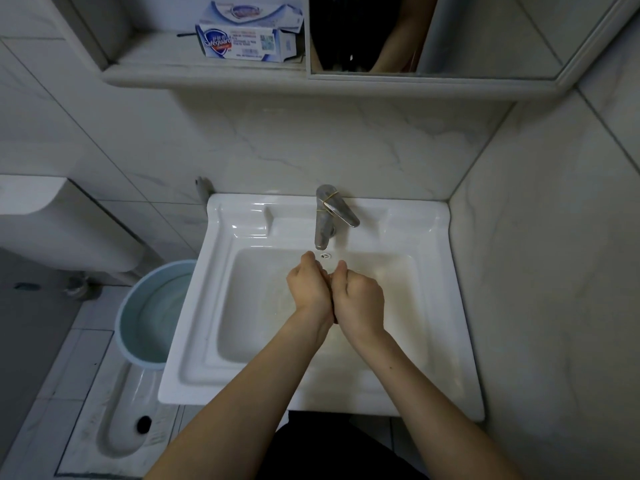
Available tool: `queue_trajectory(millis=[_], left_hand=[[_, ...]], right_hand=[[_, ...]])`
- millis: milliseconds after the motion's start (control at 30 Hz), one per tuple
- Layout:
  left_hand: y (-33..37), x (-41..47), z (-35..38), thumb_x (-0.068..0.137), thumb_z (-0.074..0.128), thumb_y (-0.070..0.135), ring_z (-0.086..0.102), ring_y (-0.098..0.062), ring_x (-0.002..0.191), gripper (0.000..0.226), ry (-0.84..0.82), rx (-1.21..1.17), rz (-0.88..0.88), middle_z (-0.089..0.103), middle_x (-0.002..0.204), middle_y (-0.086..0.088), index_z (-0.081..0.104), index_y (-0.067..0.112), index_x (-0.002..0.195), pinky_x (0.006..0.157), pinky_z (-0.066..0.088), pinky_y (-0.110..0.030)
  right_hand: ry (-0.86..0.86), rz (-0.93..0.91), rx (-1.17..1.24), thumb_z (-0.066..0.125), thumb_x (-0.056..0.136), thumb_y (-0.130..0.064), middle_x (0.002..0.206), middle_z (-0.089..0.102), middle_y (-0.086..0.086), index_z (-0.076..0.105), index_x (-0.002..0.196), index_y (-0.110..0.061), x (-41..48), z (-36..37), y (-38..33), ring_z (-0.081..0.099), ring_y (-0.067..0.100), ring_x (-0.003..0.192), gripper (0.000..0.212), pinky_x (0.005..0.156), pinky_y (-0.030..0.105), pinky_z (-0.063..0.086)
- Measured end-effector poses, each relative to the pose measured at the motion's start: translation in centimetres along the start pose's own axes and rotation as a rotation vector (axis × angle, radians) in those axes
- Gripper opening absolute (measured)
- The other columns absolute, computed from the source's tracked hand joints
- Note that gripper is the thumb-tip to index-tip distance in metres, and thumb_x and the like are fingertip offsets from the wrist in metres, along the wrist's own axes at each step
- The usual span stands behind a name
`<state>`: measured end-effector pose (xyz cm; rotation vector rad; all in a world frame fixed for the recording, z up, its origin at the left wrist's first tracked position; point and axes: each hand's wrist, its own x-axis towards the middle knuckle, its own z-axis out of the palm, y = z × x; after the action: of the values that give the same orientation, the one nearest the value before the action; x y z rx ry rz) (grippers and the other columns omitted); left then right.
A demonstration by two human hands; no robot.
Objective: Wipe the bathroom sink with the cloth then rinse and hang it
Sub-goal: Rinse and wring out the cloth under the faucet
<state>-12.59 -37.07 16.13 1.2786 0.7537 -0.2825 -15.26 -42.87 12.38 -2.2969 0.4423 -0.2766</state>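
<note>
White glazed ceramic forms the rectangular bathroom sink point(207, 306), with a chrome lever faucet point(323, 220) at its 12 o'clock. The person's left hand point(308, 289) and right hand point(360, 299) press side by side in the basin just below the spout, fingers curled inward. No cloth shows, and I cannot tell whether it is balled inside them. Wet, it would likely be limp, heavy and slippery. It is best bunched in the palm, or pinched at two corners for hanging.

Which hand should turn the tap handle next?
Probably the right hand: the faucet lever sticks out toward its side, just beyond it. The left hand sits nearer the spout, pressed against the right.
</note>
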Motion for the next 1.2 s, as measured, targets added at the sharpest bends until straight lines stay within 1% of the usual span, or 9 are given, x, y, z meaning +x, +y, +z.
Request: queue_trajectory(millis=[167, 333, 633, 833, 933, 1000, 1067, 1133, 1200], left_hand=[[-0.8, 0.5, -0.1, 0.086, 0.043, 0.011, 0.024, -0.017, 0.043, 0.031, 0.014, 0.019, -0.055, 0.026, 0.055, -0.002, 0.027, 0.015, 0.059, 0.049, 0.024, -0.021], [-1.0, 0.9, -0.3, 0.085, 0.042, 0.009, 0.022, -0.016, 0.04, 0.032, 0.011, 0.055, -0.117, 0.025, 0.052, 0.0, 0.025, 0.016, 0.059, 0.049, 0.022, -0.019], [-1.7, 1.5, -0.5, 0.086, 0.041, 0.01, 0.025, -0.018, 0.045, 0.031, 0.031, 0.098, -0.128, 0.027, 0.054, -0.001, 0.027, 0.015, 0.059, 0.05, 0.024, -0.023], [-2.1, 1.6, -0.3, 0.087, 0.041, 0.01, 0.023, -0.018, 0.047, 0.032, 0.028, 0.086, -0.115, 0.025, 0.054, -0.001, 0.026, 0.015, 0.059, 0.051, 0.023, -0.024], [-2.2, 1.6, -0.3, 0.086, 0.042, 0.012, 0.025, -0.018, 0.046, 0.033, -0.026, 0.085, -0.077, 0.027, 0.051, 0.0, 0.026, 0.016, 0.057, 0.048, 0.025, -0.022], [-2.0, 1.5, -0.5, 0.09, 0.045, 0.019, 0.037, -0.017, 0.044, 0.035, -0.09, 0.085, -0.041, 0.038, 0.05, -0.001, 0.034, 0.014, 0.057, 0.047, 0.033, -0.021], [-1.6, 1.8, -0.9, 0.095, 0.049, 0.027, 0.052, -0.017, 0.05, 0.038, -0.18, 0.046, -0.02, 0.051, 0.054, -0.002, 0.044, 0.014, 0.06, 0.053, 0.045, -0.025], [-1.2, 2.1, -1.1, 0.099, 0.05, 0.031, 0.059, -0.018, 0.057, 0.038, -0.282, -0.022, -0.008, 0.06, 0.058, -0.004, 0.051, 0.013, 0.064, 0.064, 0.052, -0.03], [-0.6, 2.4, -1.3, 0.1, 0.05, 0.032, 0.061, -0.02, 0.064, 0.037, -0.349, -0.068, 0.021, 0.063, 0.065, -0.005, 0.057, 0.013, 0.069, 0.071, 0.054, -0.033]], right_hand=[[0.01, -0.071, -0.015, 0.02, 0.092, -0.038, 0.05, 0.059, 0.018, 0.056, 0.054, -0.003, -0.6, 0.2, 0.7, 0.055, 0.038, 0.051, 0.063, 0.051, 0.037, 0.043], [-0.025, -0.17, -0.078, 0.021, 0.093, -0.03, 0.04, 0.051, 0.015, 0.053, 0.048, -0.003, -0.7, 0.3, 1.0, 0.048, 0.035, 0.037, 0.061, 0.043, 0.031, 0.035], [-0.067, -0.192, -0.085, 0.015, 0.093, -0.032, 0.041, 0.053, 0.013, 0.053, 0.048, -0.004, -1.1, 0.9, 2.0, 0.052, 0.034, 0.042, 0.065, 0.046, 0.036, 0.046], [-0.033, -0.22, -0.066, 0.02, 0.095, -0.03, 0.039, 0.051, 0.013, 0.051, 0.046, -0.005, -1.4, 0.9, 2.4, 0.048, 0.034, 0.038, 0.063, 0.041, 0.033, 0.042], [-0.051, -0.119, 0.004, 0.019, 0.096, -0.036, 0.043, 0.052, 0.01, 0.048, 0.05, -0.007, -1.6, 0.8, 2.5, 0.05, 0.031, 0.044, 0.062, 0.047, 0.034, 0.041], [-0.094, 0.04, 0.094, 0.024, 0.099, -0.038, 0.053, 0.059, 0.007, 0.053, 0.058, -0.009, -1.3, 0.5, 2.3, 0.055, 0.026, 0.054, 0.058, 0.056, 0.033, 0.041], [-0.16, 0.222, 0.24, 0.03, 0.1, -0.04, 0.073, 0.07, 0.003, 0.069, 0.076, -0.014, -0.9, 0.1, 2.1, 0.063, 0.019, 0.072, 0.052, 0.068, 0.03, 0.047], [-0.209, 0.315, 0.371, 0.036, 0.098, -0.042, 0.086, 0.073, -0.006, 0.074, 0.09, -0.026, -0.5, -0.6, 1.6, 0.065, 0.009, 0.082, 0.042, 0.076, 0.027, 0.049], [-0.235, 0.308, 0.417, 0.043, 0.097, -0.04, 0.074, 0.067, -0.011, 0.068, 0.075, -0.028, -0.3, -1.5, 1.0, 0.06, 0.002, 0.07, 0.035, 0.066, 0.021, 0.046]])
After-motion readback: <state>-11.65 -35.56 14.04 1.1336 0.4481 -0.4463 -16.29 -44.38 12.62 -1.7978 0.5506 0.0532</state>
